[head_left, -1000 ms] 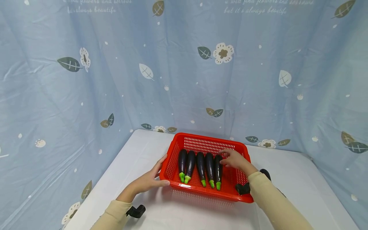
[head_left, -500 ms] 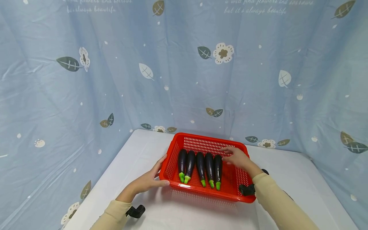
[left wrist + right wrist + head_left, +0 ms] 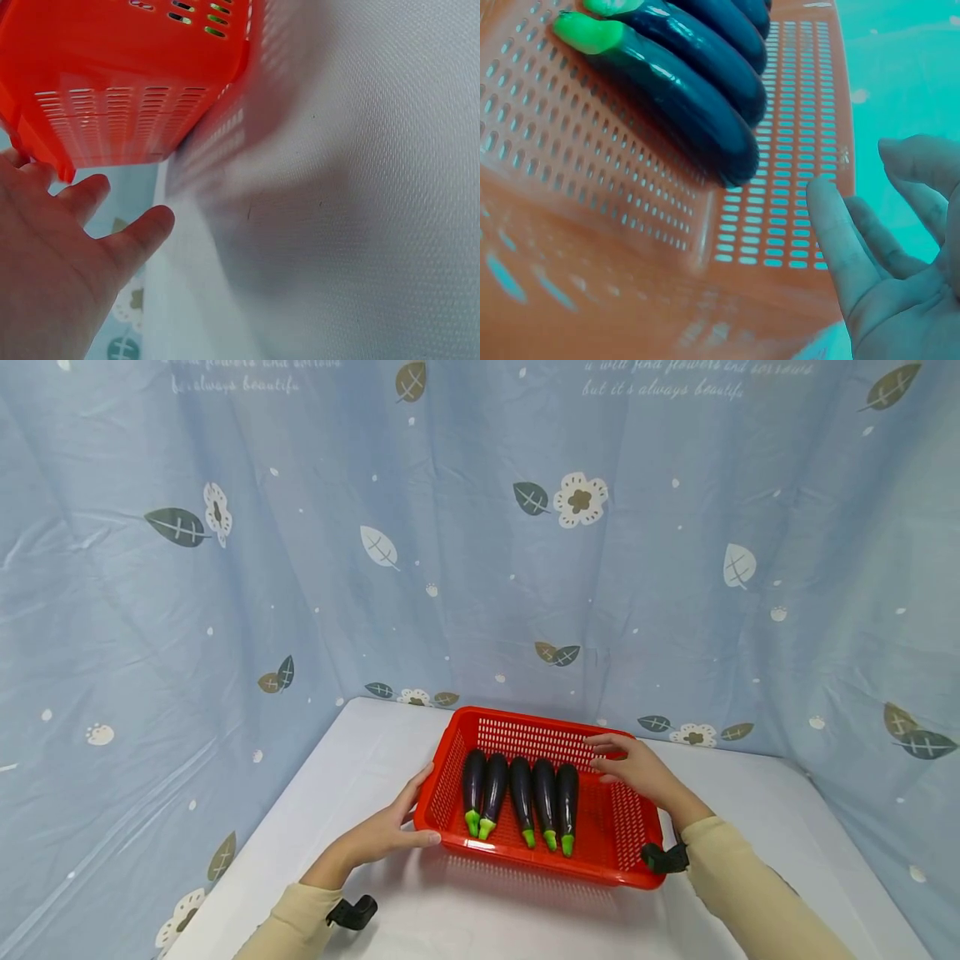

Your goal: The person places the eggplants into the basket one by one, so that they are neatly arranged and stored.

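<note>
Several dark purple eggplants with green stems lie side by side in a red perforated plastic basket (image 3: 600, 827). The rightmost eggplant (image 3: 567, 797) has bare basket floor on its right. At the basket's left end, my left hand (image 3: 378, 837) has its fingers along the rim and its thumb by the front corner. In the left wrist view the fingers of that hand (image 3: 60, 255) look mostly straight, the thumb held apart from the basket. Over the basket's right part hovers my right hand (image 3: 637, 770), fingers loosely spread and holding nothing, apart from the eggplants (image 3: 690, 112).
A white cloth-covered table (image 3: 420, 910) carries the basket. Behind and beside it hangs a blue curtain (image 3: 480, 593) printed with leaves and flowers. Both wrists bear black camera mounts, the right one (image 3: 663, 858) over the basket's right front corner.
My right hand has drawn back to the right, away from the rightmost eggplant that it was beside. The left hand, basket and eggplants stay in place.
</note>
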Demonstrator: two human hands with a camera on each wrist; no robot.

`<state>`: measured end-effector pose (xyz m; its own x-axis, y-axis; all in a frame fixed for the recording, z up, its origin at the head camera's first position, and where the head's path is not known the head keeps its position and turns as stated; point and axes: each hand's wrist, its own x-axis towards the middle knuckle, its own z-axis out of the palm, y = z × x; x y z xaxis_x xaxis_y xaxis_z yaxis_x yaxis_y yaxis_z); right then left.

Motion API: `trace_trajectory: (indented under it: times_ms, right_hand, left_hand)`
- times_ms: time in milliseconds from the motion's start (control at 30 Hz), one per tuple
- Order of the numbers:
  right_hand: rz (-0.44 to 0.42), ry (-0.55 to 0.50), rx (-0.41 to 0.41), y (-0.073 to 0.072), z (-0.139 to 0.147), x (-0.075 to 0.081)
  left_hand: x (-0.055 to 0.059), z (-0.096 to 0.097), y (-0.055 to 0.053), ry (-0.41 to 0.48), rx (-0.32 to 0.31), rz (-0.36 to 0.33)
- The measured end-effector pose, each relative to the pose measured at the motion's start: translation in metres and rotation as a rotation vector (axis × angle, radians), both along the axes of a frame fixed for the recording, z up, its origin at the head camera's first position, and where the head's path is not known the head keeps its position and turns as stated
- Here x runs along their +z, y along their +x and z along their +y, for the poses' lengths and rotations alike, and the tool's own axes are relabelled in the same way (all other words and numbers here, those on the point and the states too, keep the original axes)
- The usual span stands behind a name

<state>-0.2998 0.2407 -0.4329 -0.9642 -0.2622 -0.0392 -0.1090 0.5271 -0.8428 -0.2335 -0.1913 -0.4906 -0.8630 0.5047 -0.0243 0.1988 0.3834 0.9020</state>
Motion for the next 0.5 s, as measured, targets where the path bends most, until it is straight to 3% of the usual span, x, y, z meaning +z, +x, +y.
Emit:
trace_trajectory:
  times_ms: [500]
  right_hand:
    - [0.002,-0.026,-0.049,0.007,0.026,0.002]
  left_hand:
    - [-0.002,0.000,0.000,-0.001,-0.001,0.004]
